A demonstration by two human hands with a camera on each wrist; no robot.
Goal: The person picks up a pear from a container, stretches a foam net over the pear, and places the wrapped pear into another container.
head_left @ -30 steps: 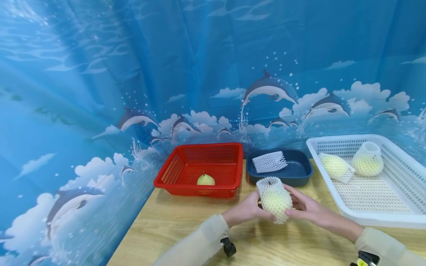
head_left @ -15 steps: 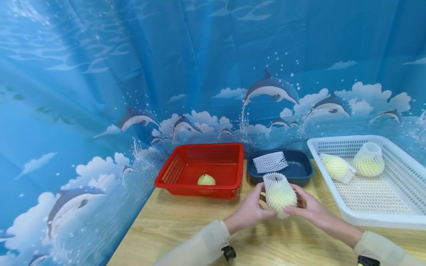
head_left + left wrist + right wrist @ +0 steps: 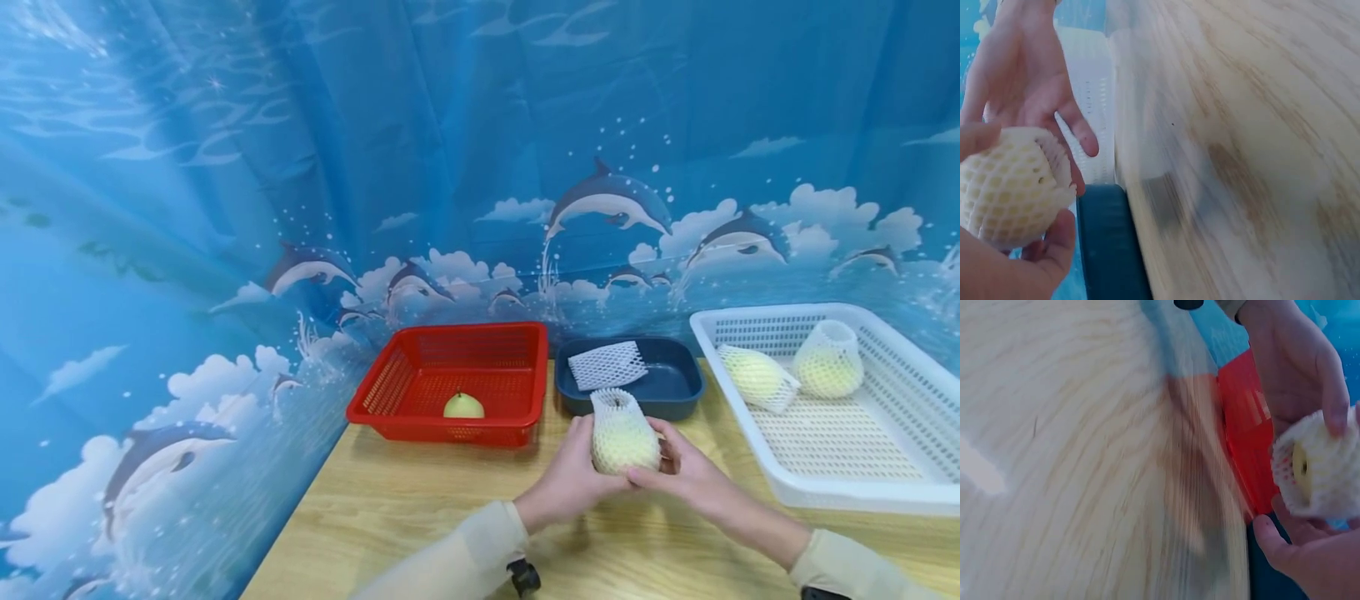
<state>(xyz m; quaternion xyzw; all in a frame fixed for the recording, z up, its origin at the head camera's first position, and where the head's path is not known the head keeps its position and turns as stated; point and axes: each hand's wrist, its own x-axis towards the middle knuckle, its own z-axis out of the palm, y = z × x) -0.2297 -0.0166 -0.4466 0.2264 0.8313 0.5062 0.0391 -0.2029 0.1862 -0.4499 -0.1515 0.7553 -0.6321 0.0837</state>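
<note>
In the head view, a pale yellow-green pear in a white foam net (image 3: 624,442) is held above the near side of the table, the net's open neck upward. My left hand (image 3: 572,485) grips it from the left and my right hand (image 3: 684,468) from the right, thumbs close together at its lower front. The right wrist view shows a dark-centred end of the pear (image 3: 1302,467) inside the net's opening. Several fingers behind the fruit are hidden in the head view.
A red basket (image 3: 450,431) holds a bare pear (image 3: 463,406). Beside it, a dark blue tray (image 3: 677,379) contains a flat foam net (image 3: 608,365). To the right, a white basket (image 3: 862,492) holds two netted pears (image 3: 829,362). A dolphin-print curtain hangs behind the table (image 3: 405,500).
The netted pear has risen slightly and turned more upright. My right thumb has slid down and left along its lower front, now near the left thumb. The baskets and tray stay put.
</note>
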